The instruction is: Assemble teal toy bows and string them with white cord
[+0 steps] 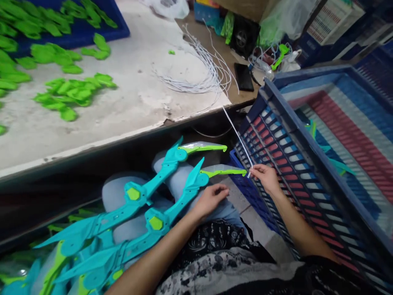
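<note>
Two turquoise plastic toy bows with bright green tips lie side by side across my lap: a farther bow (162, 170) and a nearer bow (181, 203). My right hand (266, 177) pinches a white string (236, 132) at the outer end of the nearer bow's green tip (225, 172). From there the string runs up to the table edge. My left hand (211, 200) hovers just below the nearer bow's limb, fingers loosely bent and thumb apart, holding nothing. Whether it touches the bow is unclear.
A bundle of white strings (211, 76) lies on the white table (132, 82) near several green plastic pieces (75, 92). A blue tray (121, 30) holds more pieces. A dark blue crate (285, 110) stands close on the right. More turquoise parts are stacked at lower left.
</note>
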Demonstrator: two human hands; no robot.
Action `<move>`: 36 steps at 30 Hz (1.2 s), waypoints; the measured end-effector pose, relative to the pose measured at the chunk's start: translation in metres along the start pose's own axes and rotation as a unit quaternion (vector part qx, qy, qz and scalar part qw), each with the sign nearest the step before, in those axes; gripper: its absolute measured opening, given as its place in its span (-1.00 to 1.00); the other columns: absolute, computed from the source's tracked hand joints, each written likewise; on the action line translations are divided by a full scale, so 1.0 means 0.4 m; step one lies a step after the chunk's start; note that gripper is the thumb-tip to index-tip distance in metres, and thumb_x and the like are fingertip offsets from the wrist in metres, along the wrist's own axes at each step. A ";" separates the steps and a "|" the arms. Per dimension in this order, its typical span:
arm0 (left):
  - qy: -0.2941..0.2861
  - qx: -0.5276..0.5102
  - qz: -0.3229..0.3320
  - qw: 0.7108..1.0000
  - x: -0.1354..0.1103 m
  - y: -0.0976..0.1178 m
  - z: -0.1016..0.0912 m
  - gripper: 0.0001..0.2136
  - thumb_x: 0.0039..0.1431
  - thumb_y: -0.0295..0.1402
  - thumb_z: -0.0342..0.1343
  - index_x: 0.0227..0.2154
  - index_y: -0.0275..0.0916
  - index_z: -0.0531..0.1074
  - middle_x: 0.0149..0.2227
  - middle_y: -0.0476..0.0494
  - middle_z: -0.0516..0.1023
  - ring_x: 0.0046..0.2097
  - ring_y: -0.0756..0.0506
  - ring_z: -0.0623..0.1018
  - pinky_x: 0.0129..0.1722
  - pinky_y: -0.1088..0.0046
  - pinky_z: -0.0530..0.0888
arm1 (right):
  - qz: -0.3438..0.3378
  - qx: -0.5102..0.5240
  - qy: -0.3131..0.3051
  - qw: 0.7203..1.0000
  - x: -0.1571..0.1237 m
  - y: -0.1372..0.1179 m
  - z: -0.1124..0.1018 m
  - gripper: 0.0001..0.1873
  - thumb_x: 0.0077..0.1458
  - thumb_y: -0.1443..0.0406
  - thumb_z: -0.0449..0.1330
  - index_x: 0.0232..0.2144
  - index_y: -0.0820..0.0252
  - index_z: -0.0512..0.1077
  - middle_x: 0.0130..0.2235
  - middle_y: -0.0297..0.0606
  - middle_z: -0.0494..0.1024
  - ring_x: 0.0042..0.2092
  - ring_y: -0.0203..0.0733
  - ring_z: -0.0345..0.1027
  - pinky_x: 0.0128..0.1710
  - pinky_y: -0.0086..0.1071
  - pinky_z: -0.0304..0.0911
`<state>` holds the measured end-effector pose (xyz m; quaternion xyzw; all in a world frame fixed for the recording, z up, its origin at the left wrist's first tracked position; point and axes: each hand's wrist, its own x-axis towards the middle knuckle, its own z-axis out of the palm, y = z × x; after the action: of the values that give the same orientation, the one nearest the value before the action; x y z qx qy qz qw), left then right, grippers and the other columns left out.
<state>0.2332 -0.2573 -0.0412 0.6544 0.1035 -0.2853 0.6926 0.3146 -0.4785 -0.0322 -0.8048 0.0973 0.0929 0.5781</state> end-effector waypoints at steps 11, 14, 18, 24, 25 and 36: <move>0.016 -0.186 -0.120 0.975 0.191 -0.013 0.112 -0.84 0.17 -0.49 0.08 -0.23 -0.35 0.51 -0.47 -0.07 0.51 -0.48 0.06 0.45 -0.42 0.56 0.37 | -0.216 -0.203 0.104 0.949 -0.035 0.093 0.031 -0.80 0.09 0.18 0.19 -0.42 0.17 0.52 -0.44 -0.28 0.58 -0.49 -0.28 0.34 -0.41 -0.39 0.27; 0.011 -0.195 -0.126 0.973 0.200 -0.014 0.118 -0.83 0.18 -0.52 0.06 -0.23 -0.36 0.52 -0.48 -0.08 0.51 -0.49 0.07 0.45 -0.44 0.57 0.37 | -0.270 -0.233 0.094 0.930 -0.038 0.095 0.024 -0.83 0.13 0.23 0.17 -0.42 0.15 0.51 -0.43 -0.28 0.58 -0.47 -0.27 0.37 -0.39 -0.39 0.29; 0.004 -0.203 -0.127 0.971 0.206 -0.017 0.122 -0.83 0.19 -0.55 0.03 -0.30 -0.37 0.53 -0.48 -0.08 0.53 -0.50 0.08 0.45 -0.46 0.58 0.37 | -0.309 -0.234 0.088 0.917 -0.041 0.098 0.018 -0.86 0.17 0.28 0.16 -0.39 0.14 0.50 -0.39 -0.27 0.59 -0.40 -0.25 0.43 -0.35 -0.39 0.32; 0.002 -0.210 -0.110 0.972 0.220 -0.030 0.131 -0.88 0.17 -0.51 0.09 -0.39 -0.37 0.53 -0.50 -0.09 0.54 -0.51 0.08 0.45 -0.47 0.59 0.38 | -0.310 -0.232 0.043 0.921 -0.045 0.109 0.024 -0.85 0.17 0.27 0.15 -0.42 0.12 0.49 -0.41 -0.27 0.57 -0.32 -0.21 0.45 -0.28 -0.35 0.34; 0.002 -0.210 -0.105 0.972 0.224 -0.031 0.133 -0.90 0.15 -0.48 0.13 -0.42 -0.37 0.53 -0.51 -0.09 0.54 -0.51 0.08 0.45 -0.46 0.58 0.39 | -0.298 -0.227 0.038 0.926 -0.046 0.111 0.024 -0.84 0.17 0.26 0.15 -0.43 0.12 0.49 -0.41 -0.28 0.57 -0.33 -0.20 0.45 -0.28 -0.34 0.33; 0.033 -0.111 -0.087 0.989 0.235 -0.014 0.143 -0.77 0.20 -0.47 0.02 -0.58 -0.32 0.34 -0.63 0.00 0.41 -0.64 0.09 0.33 -0.60 0.60 0.28 | -0.010 0.038 0.024 0.999 -0.002 0.138 0.049 -0.69 -0.11 0.04 0.27 -0.49 0.15 0.36 -0.55 -0.39 0.46 -0.57 -0.34 0.23 -0.55 -0.44 0.17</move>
<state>0.2938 -0.3370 -0.0874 0.5714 0.2140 -0.3093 0.7294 0.2987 -0.4773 -0.0886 -0.7849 0.1068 0.0643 0.6069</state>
